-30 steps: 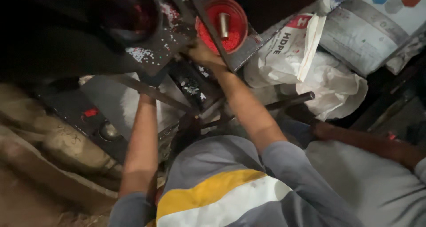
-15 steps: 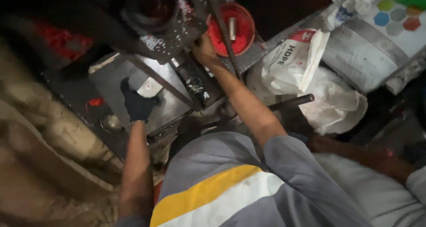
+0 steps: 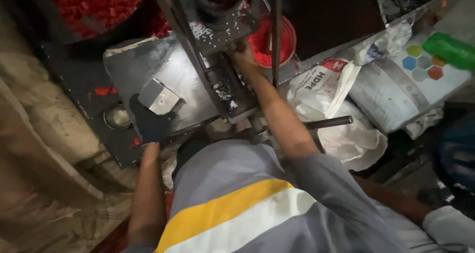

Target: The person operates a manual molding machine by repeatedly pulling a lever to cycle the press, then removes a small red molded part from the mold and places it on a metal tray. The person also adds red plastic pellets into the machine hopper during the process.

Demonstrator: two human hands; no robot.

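My gloved left hand (image 3: 148, 122) grips a metal block (image 3: 159, 97) near the steel plate's (image 3: 148, 67) front edge; my right hand (image 3: 241, 52), grip unclear, reaches beside the red bowl (image 3: 287, 32).

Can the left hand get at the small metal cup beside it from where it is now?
Probably yes. The gloved left hand holds a metal block, and the cup sits just to its left on the dark plate with nothing between. The hand is full, though.
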